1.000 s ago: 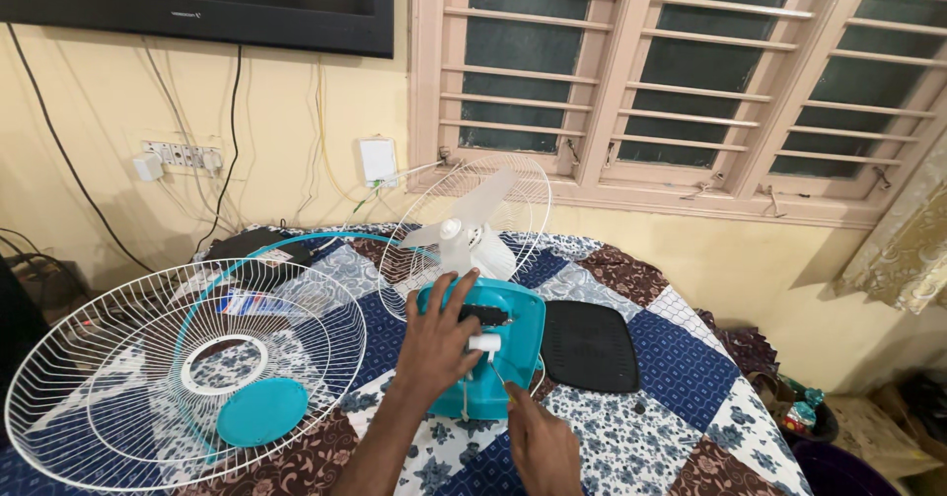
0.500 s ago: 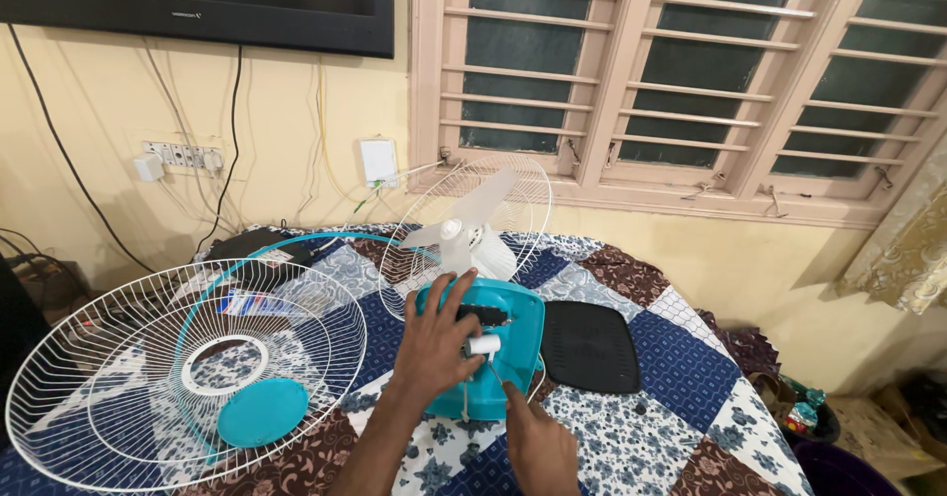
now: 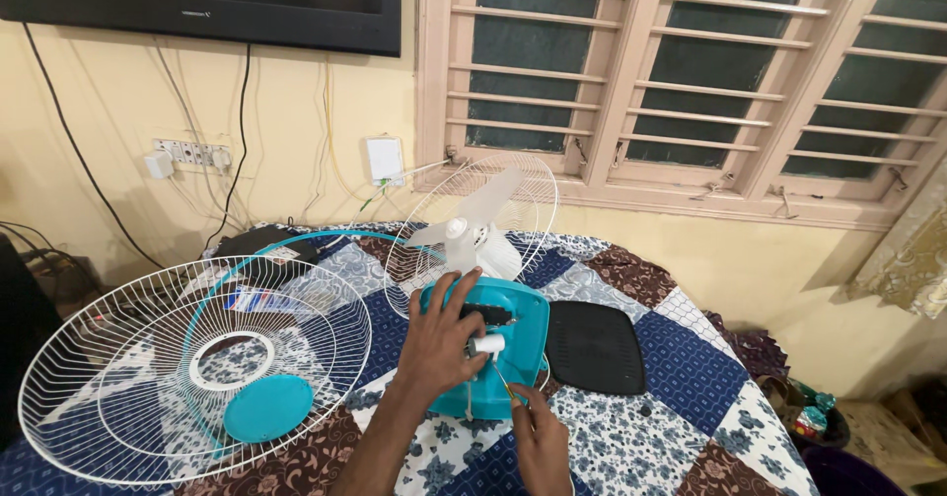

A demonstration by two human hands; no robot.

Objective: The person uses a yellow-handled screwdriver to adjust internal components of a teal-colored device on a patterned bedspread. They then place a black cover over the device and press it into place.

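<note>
A teal fan body (image 3: 513, 320) lies on its back on a patchwork quilt (image 3: 691, 427), its white blades (image 3: 472, 222) and rear wire guard (image 3: 523, 210) pointing toward the wall. My left hand (image 3: 442, 340) rests spread over the teal housing, fingers around a small white cylindrical part (image 3: 485, 344). My right hand (image 3: 538, 437) is just below, closed on a thin tool whose tip reaches the housing near that part.
A white front wire guard (image 3: 148, 378) with a teal centre cap (image 3: 268, 407) lies on the left. A black grilled cover (image 3: 594, 348) sits right of the fan. A wall socket strip (image 3: 189, 155), cables, a television and a shuttered window are behind.
</note>
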